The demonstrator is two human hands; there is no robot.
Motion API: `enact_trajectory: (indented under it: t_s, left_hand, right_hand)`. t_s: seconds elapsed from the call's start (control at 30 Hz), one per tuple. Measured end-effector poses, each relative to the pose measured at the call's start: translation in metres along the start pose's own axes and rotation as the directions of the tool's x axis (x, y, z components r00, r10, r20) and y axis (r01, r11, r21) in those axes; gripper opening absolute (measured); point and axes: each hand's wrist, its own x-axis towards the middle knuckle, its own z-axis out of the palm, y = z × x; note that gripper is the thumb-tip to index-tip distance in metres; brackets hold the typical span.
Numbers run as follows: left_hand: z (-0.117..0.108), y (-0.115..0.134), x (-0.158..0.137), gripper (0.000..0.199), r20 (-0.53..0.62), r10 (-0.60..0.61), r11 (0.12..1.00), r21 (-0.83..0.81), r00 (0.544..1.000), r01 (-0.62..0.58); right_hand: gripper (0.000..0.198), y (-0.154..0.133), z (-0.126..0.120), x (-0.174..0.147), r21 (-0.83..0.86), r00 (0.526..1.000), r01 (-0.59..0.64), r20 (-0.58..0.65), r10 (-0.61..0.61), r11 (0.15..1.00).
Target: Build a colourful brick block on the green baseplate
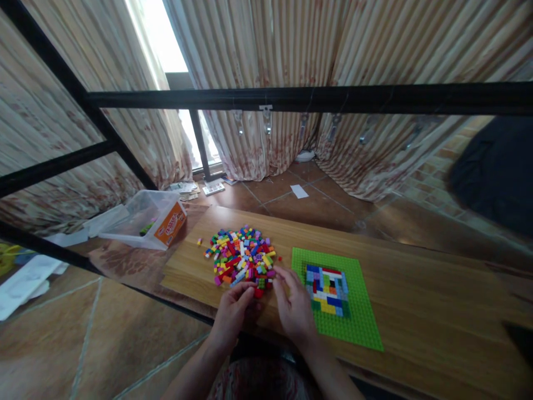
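Note:
At the near edge of a pile of small coloured toy bricks (241, 255), my left hand (232, 309) is closed, thumb and forefinger together, with a red brick (259, 292) at the fingertips. My right hand (295, 305) is by the pile's right side, its fingers bent and the thumb a little apart from the forefinger. I make out nothing held there. Just right of it lies a green baseplate (364, 311). A block of bricks (327, 291) in blue, white, red, yellow and green is built on the plate.
The wooden tabletop (425, 300) carries the pile and plate. A clear plastic bin (137, 222) with an orange label stands beyond its left end. A black metal frame (291, 100) crosses in front of curtains (258, 50). Papers (298, 191) lie on the tiled floor.

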Motion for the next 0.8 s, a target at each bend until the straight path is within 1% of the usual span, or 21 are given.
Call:
enact_trajectory:
  t_s: [0.07, 0.1, 0.2, 0.33, 0.47, 0.53, 0.57, 0.63, 0.7, 0.73, 0.77, 0.8]
  left_hand:
    - [0.008, 0.0, -0.002, 0.036, 0.064, 0.02, 0.999, 0.028, 0.998, -0.022]
    - [0.012, 0.0, -0.002, 0.035, 0.098, 0.03, 0.998, 0.048, 0.995, -0.035]
    - [0.025, -0.006, -0.001, 0.033, 0.199, 0.04, 0.992, 0.106, 0.979, -0.062]
    - [0.044, -0.012, 0.002, 0.034, 0.333, 0.027, 0.981, 0.175, 0.943, -0.09]
    - [0.066, -0.014, 0.004, 0.037, 0.45, 0.013, 0.976, 0.188, 0.893, -0.109]
    - [0.076, -0.017, 0.005, 0.037, 0.467, 0.019, 0.976, 0.183, 0.884, -0.117]
    - [0.08, -0.018, 0.006, 0.036, 0.46, 0.029, 0.974, 0.186, 0.887, -0.128]
    - [0.086, -0.022, 0.009, 0.033, 0.428, 0.076, 0.962, 0.205, 0.901, -0.179]
    - [0.087, -0.025, 0.013, 0.028, 0.402, 0.156, 0.92, 0.273, 0.903, -0.28]
    - [0.087, -0.026, 0.015, 0.026, 0.399, 0.206, 0.877, 0.33, 0.893, -0.35]
    - [0.087, -0.025, 0.016, 0.024, 0.406, 0.261, 0.812, 0.398, 0.876, -0.427]
    - [0.087, -0.025, 0.018, 0.024, 0.424, 0.315, 0.727, 0.467, 0.849, -0.503]
  right_hand:
    - [0.033, -0.001, -0.015, -0.017, 0.0, 0.993, 0.028, 0.117, -0.028, 1.0]
    - [0.033, -0.001, -0.021, -0.025, -0.002, 0.988, 0.032, 0.151, -0.031, 0.999]
    - [0.03, 0.001, -0.036, -0.044, -0.016, 0.985, -0.001, 0.174, 0.004, 1.0]
    - [0.029, 0.001, -0.061, -0.053, -0.033, 0.983, -0.071, 0.167, 0.076, 0.997]
    - [0.026, 0.001, -0.089, -0.051, -0.068, 0.981, -0.083, 0.171, 0.094, 0.994]
    - [0.024, 0.007, -0.102, -0.047, -0.106, 0.987, -0.063, 0.144, 0.078, 0.992]
    - [0.023, 0.012, -0.107, -0.044, -0.138, 0.992, -0.05, 0.107, 0.065, 0.989]
    - [0.023, 0.026, -0.118, -0.037, -0.226, 0.999, -0.032, -0.003, 0.032, 0.974]
    - [0.024, 0.042, -0.126, -0.026, -0.32, 0.995, -0.029, -0.102, -0.003, 0.947]
    - [0.025, 0.05, -0.129, -0.021, -0.357, 0.992, -0.025, -0.123, -0.02, 0.934]
    - [0.025, 0.057, -0.131, -0.015, -0.39, 0.991, -0.018, -0.126, -0.034, 0.921]
    - [0.025, 0.064, -0.131, -0.01, -0.417, 0.992, -0.009, -0.115, -0.043, 0.909]
